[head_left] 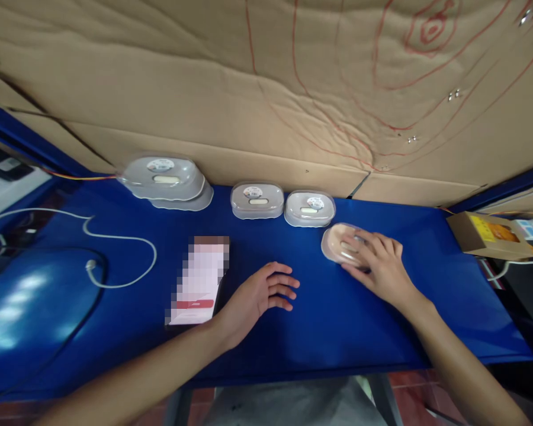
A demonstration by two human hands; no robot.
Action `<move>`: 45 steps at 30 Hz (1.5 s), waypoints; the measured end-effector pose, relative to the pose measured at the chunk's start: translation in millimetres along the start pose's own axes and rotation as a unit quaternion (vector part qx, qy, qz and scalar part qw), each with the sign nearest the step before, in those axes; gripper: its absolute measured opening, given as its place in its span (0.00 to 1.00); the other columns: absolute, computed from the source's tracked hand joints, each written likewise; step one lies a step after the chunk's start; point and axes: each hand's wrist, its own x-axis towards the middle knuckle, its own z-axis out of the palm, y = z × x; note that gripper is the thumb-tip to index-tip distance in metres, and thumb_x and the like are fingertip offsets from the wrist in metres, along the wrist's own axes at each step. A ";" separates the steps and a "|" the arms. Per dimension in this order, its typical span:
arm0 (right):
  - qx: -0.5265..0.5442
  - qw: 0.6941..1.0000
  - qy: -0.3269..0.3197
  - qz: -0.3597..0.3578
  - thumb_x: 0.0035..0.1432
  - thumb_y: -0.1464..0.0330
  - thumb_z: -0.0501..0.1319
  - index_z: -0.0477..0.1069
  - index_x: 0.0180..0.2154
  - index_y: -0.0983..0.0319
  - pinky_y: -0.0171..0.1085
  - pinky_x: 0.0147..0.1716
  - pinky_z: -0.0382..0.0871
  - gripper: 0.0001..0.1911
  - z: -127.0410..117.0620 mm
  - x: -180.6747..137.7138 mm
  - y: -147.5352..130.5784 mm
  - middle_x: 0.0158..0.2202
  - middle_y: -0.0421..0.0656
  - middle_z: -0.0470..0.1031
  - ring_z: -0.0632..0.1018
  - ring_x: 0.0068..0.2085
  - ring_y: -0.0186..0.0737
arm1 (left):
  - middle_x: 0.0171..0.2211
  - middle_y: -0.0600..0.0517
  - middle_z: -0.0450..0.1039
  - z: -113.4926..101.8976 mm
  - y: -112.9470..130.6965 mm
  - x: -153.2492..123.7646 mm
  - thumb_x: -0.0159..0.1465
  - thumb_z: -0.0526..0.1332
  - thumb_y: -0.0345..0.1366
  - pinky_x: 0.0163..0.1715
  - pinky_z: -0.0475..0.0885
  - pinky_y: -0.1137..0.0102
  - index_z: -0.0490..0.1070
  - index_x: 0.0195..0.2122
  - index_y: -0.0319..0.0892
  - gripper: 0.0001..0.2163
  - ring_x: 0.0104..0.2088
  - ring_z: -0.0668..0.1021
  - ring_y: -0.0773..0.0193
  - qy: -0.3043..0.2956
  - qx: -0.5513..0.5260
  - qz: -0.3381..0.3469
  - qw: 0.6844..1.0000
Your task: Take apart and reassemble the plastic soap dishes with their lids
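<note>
On the right side of the blue table, a peach-coloured oval container (336,242) with a clear lid sits under my right hand (384,263). The thumb is at its near side and the fingers lie over its top, hiding much of the lid. My left hand (260,290) hovers over or rests on the table's middle, fingers apart, holding nothing. Near that wrist lies a phone (198,284) with a lit, blurred screen. Along the back stand two smaller grey oval containers with clear lids, one left (257,201) and one right (310,208), both with round stickers.
Larger grey lidded containers (164,180) are stacked at the back left. A white cable (148,248) and a dark cable curl over the left of the blue table (293,337). Brown cardboard (182,89) walls the back. An open cardboard box (484,236) stands at the right edge.
</note>
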 end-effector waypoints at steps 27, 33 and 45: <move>0.238 0.965 -0.047 -0.096 0.65 0.58 0.67 0.59 0.68 0.54 0.62 0.67 0.62 0.35 17.0 27.3 -24.2 0.73 0.52 0.61 0.62 0.73 0.60 | 0.38 0.50 0.83 9.1 -12.4 -10.9 0.74 0.62 0.45 0.36 0.77 0.73 0.82 0.44 0.39 0.15 0.36 0.81 0.64 0.081 -0.104 -0.147 0.980; 0.165 0.980 -0.062 -0.090 0.69 0.57 0.64 0.59 0.70 0.53 0.65 0.69 0.55 0.32 24.4 32.8 -20.0 0.74 0.49 0.59 0.58 0.75 0.59 | 0.37 0.50 0.84 9.0 -12.5 -9.8 0.74 0.61 0.43 0.36 0.77 0.72 0.82 0.42 0.39 0.14 0.36 0.82 0.64 0.102 -0.114 -0.149 0.977; 0.306 0.930 -0.102 -0.175 0.62 0.44 0.66 0.54 0.73 0.53 0.56 0.69 0.62 0.46 -8.5 2.8 -76.5 0.75 0.53 0.56 0.61 0.73 0.59 | 0.59 0.50 0.76 8.7 -2.7 -12.2 0.71 0.64 0.46 0.41 0.77 0.70 0.74 0.60 0.50 0.19 0.52 0.79 0.56 0.020 -0.091 -0.046 0.995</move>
